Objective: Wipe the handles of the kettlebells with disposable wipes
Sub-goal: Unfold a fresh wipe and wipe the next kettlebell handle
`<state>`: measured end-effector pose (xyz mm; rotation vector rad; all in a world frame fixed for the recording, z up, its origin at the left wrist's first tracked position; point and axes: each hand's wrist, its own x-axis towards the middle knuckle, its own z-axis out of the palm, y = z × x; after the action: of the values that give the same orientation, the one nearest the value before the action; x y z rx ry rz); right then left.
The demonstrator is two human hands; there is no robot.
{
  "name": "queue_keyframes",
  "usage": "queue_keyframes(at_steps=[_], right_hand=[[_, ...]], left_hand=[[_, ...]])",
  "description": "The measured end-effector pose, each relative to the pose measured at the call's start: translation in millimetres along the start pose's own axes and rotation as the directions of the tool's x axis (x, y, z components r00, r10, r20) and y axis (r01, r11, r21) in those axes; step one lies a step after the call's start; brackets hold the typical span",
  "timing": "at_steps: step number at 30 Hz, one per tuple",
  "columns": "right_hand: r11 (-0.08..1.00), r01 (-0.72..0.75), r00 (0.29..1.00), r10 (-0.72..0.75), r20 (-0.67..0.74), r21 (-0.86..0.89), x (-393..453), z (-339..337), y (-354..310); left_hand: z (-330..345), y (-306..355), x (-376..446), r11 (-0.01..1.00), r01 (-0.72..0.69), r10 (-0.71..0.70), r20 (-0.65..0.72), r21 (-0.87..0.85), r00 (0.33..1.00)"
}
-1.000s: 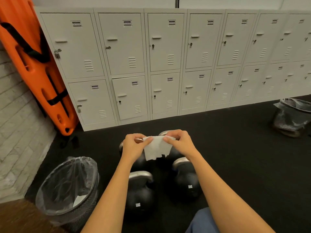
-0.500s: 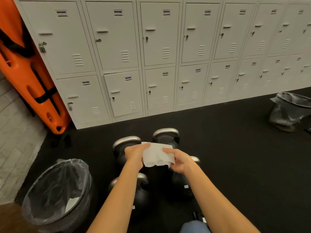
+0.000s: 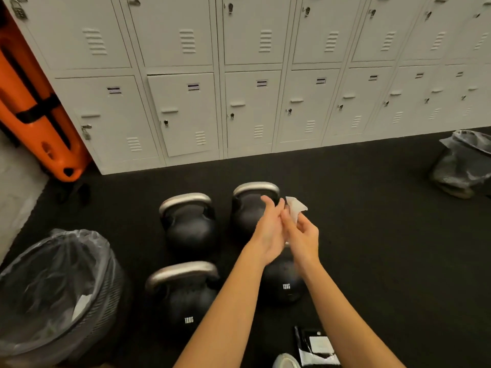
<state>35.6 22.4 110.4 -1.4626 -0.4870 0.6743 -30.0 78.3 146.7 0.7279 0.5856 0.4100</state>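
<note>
Right hand [image 3: 305, 235] pinches a white wipe [image 3: 296, 209] just right of the far-right kettlebell [image 3: 249, 208]. Left hand [image 3: 268, 232], fingers straight and relaxed, lies against the right hand, holding nothing. Three more kettlebells: one [image 3: 188, 221] left of it, two [image 3: 183, 293] [image 3: 285, 284] nearer. Lined bin [image 3: 53, 288] far left of it.

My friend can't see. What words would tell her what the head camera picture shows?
A person's right hand holds a white wipe beside the left hand, above four black kettlebells on a dark floor. Grey lockers stand behind, with a lined bin at the left.
</note>
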Motion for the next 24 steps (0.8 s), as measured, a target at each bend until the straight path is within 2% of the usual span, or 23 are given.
queue_keyframes(at_steps=[2, 3, 4, 6, 8, 11, 14, 17, 22, 24], right_hand=[[0.999, -0.044, 0.999, 0.043, -0.018, -0.015, 15, -15, 15], [0.996, -0.089, 0.996, 0.088, -0.030, -0.005, 21, -23, 21], [0.991, -0.134, 0.990, 0.135, -0.039, 0.014, 26, -30, 24], [0.986, -0.166, 0.985, 0.165, -0.055, -0.018, 39, -42, 33], [0.980, -0.083, 0.995, 0.071, -0.075, -0.179, 51, -48, 42], [0.866, 0.061, 0.992, -0.107, -0.066, -0.496, 57, -46, 61], [0.667, 0.288, 0.955, -0.251, 0.156, -0.687, 44, -30, 77], [0.393, 0.534, 0.845, -0.286, 0.452, -0.749, 44, -20, 106], [0.247, 0.714, 0.700, -0.252, 0.668, -0.655, 45, -24, 119], [0.239, 0.737, 0.676, -0.242, 0.696, -0.633, 41, -40, 120]], left_hand=[[-19, -8, 10, 0.998, -0.015, 0.014, -0.021, -0.059, 1.000], [-33, -13, 19, 0.997, -0.046, 0.040, -0.104, -0.059, 0.994], [-49, -19, 28, 0.997, -0.081, 0.075, -0.211, -0.017, 0.975], [-83, -34, 45, 0.977, -0.091, 0.162, -0.388, 0.195, 0.908], [-111, -57, 60, 0.920, -0.040, 0.216, -0.418, 0.390, 0.882], [-129, -94, 72, 0.867, 0.000, 0.192, -0.334, 0.498, 0.923], [-132, -111, 76, 0.875, -0.045, 0.211, -0.298, 0.481, 0.931], [-134, -111, 77, 0.896, -0.089, 0.226, -0.273, 0.435, 0.935], [-135, -112, 79, 0.923, -0.098, 0.206, -0.262, 0.372, 0.943], [-138, -113, 81, 0.920, -0.093, 0.205, -0.265, 0.381, 0.942]])
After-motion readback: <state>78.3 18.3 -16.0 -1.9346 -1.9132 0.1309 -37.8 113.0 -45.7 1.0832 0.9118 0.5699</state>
